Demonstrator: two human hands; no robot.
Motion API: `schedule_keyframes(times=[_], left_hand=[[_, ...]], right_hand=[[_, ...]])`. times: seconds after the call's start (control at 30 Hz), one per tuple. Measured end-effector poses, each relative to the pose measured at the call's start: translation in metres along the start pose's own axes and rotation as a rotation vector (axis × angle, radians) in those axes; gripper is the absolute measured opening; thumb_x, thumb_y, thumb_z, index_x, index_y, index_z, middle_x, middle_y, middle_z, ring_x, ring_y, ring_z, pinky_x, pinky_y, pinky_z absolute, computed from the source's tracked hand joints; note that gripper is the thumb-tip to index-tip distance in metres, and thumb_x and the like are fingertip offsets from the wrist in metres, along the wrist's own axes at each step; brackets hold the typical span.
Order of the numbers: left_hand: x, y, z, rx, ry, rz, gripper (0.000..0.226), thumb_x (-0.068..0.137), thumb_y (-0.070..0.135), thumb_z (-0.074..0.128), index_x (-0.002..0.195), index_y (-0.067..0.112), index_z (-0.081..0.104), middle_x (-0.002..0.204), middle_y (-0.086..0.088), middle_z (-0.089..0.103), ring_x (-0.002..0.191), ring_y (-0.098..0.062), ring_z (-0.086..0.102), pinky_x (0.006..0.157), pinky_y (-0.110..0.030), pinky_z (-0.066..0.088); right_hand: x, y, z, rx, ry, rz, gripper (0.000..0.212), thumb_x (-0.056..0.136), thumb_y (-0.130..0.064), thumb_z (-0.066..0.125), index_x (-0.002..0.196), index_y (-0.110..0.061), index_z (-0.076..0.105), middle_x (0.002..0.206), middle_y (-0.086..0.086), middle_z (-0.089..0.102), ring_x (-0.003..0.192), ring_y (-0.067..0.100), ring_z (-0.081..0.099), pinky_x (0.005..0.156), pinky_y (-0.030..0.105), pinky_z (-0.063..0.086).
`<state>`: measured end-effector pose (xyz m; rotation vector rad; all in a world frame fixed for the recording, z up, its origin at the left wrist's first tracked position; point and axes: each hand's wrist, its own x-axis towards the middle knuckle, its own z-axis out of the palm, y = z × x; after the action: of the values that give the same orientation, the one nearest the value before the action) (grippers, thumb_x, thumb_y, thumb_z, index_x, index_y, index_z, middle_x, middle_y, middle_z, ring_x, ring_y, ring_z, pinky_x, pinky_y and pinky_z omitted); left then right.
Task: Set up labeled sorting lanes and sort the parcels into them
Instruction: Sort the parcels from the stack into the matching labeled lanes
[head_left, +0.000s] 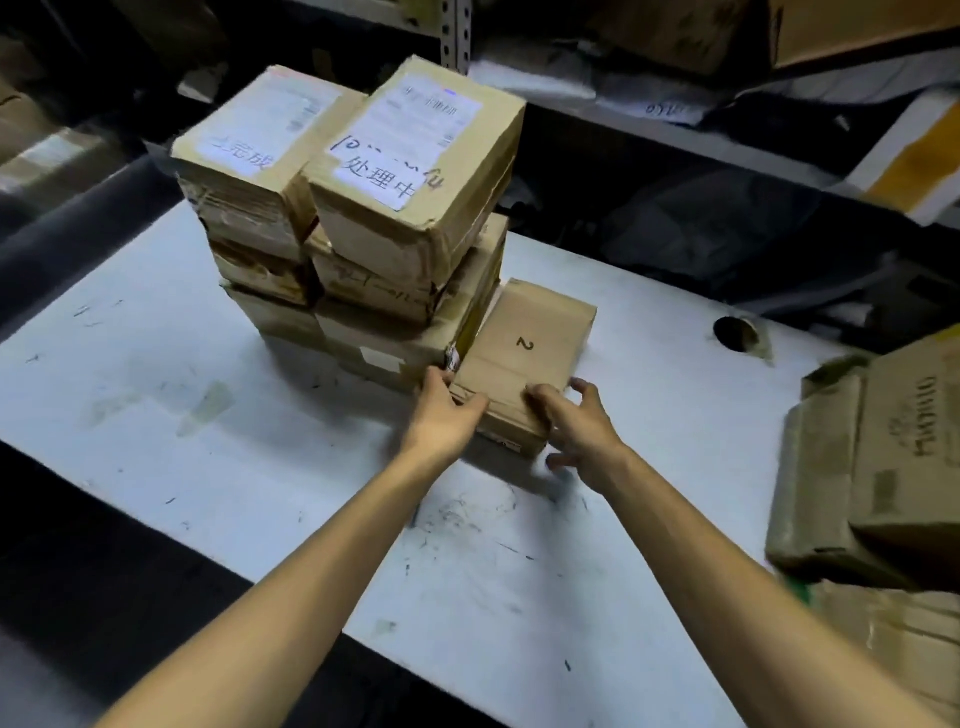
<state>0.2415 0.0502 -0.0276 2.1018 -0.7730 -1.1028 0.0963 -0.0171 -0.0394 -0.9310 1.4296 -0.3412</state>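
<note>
Left grip: the left hand (445, 410) clasps the near left corner of the parcel, fingers curled over its edge.
Right grip: the right hand (576, 421) has its thumb on the top face at the near right corner and its fingers splayed past the side. I cannot tell whether they clasp the cardboard or only hover beside it.
Parcel: a small brown cardboard parcel (524, 358) with a handwritten "2" on top. It lies flat on the table, its left long side against the foot of the right-hand stack.
Right-hand stack: the right-hand stack (410, 291) is made of brown cartons piled one on another. The top carton (415, 171) sits skewed and carries a white slip reading 处理中 over a printed shipping label.
Left-hand stack: the left-hand stack (254, 244) is a like pile of cartons, touching the right-hand stack. The slip on its topmost carton ends in 完成, and the first character is unclear.
Table: a white table (208, 415), scuffed and marked with pen strokes, bearing both stacks and the parcel.
Cable hole: a round cable hole (736, 333) in the tabletop toward the far right, well apart from the parcel.
Worn cartons: several worn cartons (883, 467), crumpled, piled at the table's right end, with printed lettering on one side.
Shelving: dark shelving (675, 130) behind the table, holding bags and boxes, all blurred. A perforated metal post (456, 31) rises above the stacks.
</note>
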Motion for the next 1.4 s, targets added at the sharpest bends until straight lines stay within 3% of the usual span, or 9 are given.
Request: schedule_keyframes(times=[0.2, 0.33, 0.47, 0.63, 0.83, 0.97, 1.13, 1.23, 1.4], left_hand=[[0.010, -0.008, -0.008, -0.019, -0.070, 0.005, 0.050, 0.085, 0.049, 0.069, 0.122, 0.023, 0.047, 0.126, -0.001, 0.057, 0.107, -0.017, 0.056, 0.086, -0.030, 0.047], [0.000, -0.001, -0.012, -0.100, -0.235, 0.053, 0.063, 0.092, 0.042, 0.063, 0.146, 0.022, 0.038, 0.127, 0.008, 0.052, 0.105, -0.009, 0.052, 0.090, -0.023, 0.047], [-0.005, 0.011, -0.024, -0.112, -0.323, -0.062, 0.061, 0.086, 0.066, 0.056, 0.134, 0.028, 0.047, 0.126, -0.010, 0.061, 0.099, -0.027, 0.066, 0.084, -0.045, 0.059], [-0.010, 0.008, -0.036, -0.235, -0.435, -0.211, 0.059, 0.091, 0.073, 0.034, 0.129, 0.030, 0.047, 0.107, -0.011, 0.065, 0.098, -0.034, 0.066, 0.080, -0.045, 0.057], [-0.006, 0.000, -0.044, -0.327, -0.408, -0.352, 0.087, 0.085, 0.080, 0.036, 0.128, 0.006, 0.056, 0.108, -0.019, 0.064, 0.100, -0.034, 0.065, 0.082, -0.042, 0.056], [-0.011, -0.001, -0.044, -0.237, -0.432, -0.333, 0.078, 0.083, 0.076, 0.046, 0.127, 0.012, 0.056, 0.098, -0.015, 0.062, 0.087, -0.031, 0.066, 0.074, -0.039, 0.058], [-0.012, 0.002, -0.042, -0.195, -0.416, -0.250, 0.053, 0.081, 0.059, 0.067, 0.120, 0.022, 0.063, 0.104, -0.006, 0.074, 0.100, -0.028, 0.069, 0.094, -0.046, 0.051], [-0.008, -0.003, -0.043, -0.261, -0.395, -0.231, 0.054, 0.084, 0.037, 0.075, 0.129, 0.017, 0.056, 0.100, -0.010, 0.076, 0.078, -0.024, 0.075, 0.064, -0.040, 0.058], [-0.008, -0.013, -0.042, -0.334, -0.384, -0.175, 0.054, 0.085, 0.027, 0.075, 0.134, 0.027, 0.050, 0.103, -0.005, 0.076, 0.084, -0.022, 0.075, 0.068, -0.044, 0.061]], right_hand=[[0.005, 0.011, 0.006, 0.241, 0.050, -0.013, 0.049, 0.086, -0.034, 0.070, 0.129, -0.038, 0.047, 0.120, 0.000, 0.066, 0.103, 0.016, 0.063, 0.075, 0.032, 0.051], [-0.013, 0.006, -0.006, 0.220, 0.032, -0.020, 0.037, 0.091, -0.035, 0.065, 0.126, -0.030, 0.051, 0.107, -0.002, 0.064, 0.069, 0.013, 0.056, 0.042, 0.021, 0.039], [-0.026, 0.018, -0.018, 0.228, 0.009, 0.044, 0.028, 0.091, -0.035, 0.061, 0.119, -0.032, 0.055, 0.106, -0.001, 0.055, 0.047, 0.013, 0.048, 0.044, 0.024, 0.033], [-0.042, 0.023, -0.027, 0.229, -0.019, 0.076, 0.033, 0.087, -0.042, 0.069, 0.116, -0.031, 0.056, 0.107, 0.010, 0.060, 0.083, 0.023, 0.051, 0.073, 0.034, 0.045], [-0.061, 0.013, -0.029, 0.141, 0.000, 0.122, 0.056, 0.082, -0.041, 0.075, 0.130, -0.031, 0.048, 0.114, 0.009, 0.062, 0.090, 0.018, 0.061, 0.069, 0.032, 0.049], [-0.067, 0.008, -0.031, 0.176, -0.050, 0.162, 0.045, 0.082, -0.061, 0.065, 0.109, -0.024, 0.065, 0.107, 0.009, 0.062, 0.107, 0.029, 0.059, 0.098, 0.057, 0.042], [-0.062, 0.004, -0.015, 0.323, -0.130, 0.097, 0.054, 0.086, -0.056, 0.066, 0.130, -0.027, 0.058, 0.133, 0.009, 0.050, 0.115, 0.042, 0.060, 0.098, 0.063, 0.049], [-0.060, 0.003, 0.013, 0.170, -0.157, 0.059, 0.054, 0.090, -0.045, 0.067, 0.139, -0.032, 0.048, 0.140, 0.005, 0.051, 0.116, 0.039, 0.060, 0.097, 0.060, 0.050], [-0.061, 0.010, 0.040, 0.182, -0.115, 0.022, 0.053, 0.090, -0.036, 0.067, 0.138, -0.040, 0.044, 0.108, -0.005, 0.065, 0.098, 0.024, 0.065, 0.097, 0.056, 0.051]])
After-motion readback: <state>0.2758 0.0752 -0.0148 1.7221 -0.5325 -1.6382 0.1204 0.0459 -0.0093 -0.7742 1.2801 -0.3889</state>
